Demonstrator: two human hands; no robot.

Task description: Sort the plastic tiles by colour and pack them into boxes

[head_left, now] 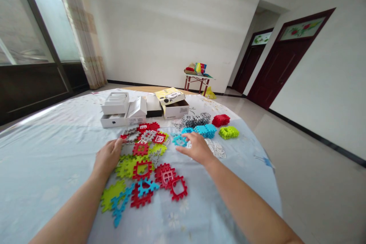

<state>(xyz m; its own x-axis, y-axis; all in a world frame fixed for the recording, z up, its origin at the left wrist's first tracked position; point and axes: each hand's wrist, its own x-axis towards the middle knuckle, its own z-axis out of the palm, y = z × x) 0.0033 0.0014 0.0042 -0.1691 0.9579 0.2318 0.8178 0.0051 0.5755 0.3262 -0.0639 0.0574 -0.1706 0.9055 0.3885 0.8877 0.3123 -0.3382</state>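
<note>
Loose interlocking plastic tiles with toothed edges lie in a mixed pile on the cloth. My left hand (108, 156) rests at the pile's left edge, its fingertips against a grey tile (129, 142); the fingers look stretched out and partly hidden. To the right, my right hand (198, 148) has thumb and forefinger around a blue tile (177, 140), in front of the blue stack (206, 131). Closer to me lie a green tile (113, 195), a blue triangular tile (121, 204) and a red frame tile (178, 188).
Sorted stacks stand at the right: grey (196, 119), red (221, 120) and green (229, 132). White window pieces (216, 148) lie by my right wrist. White boxes (116, 103) and a yellow-lidded box (175, 111) stand behind. The round table's edge (276, 177) curves at right.
</note>
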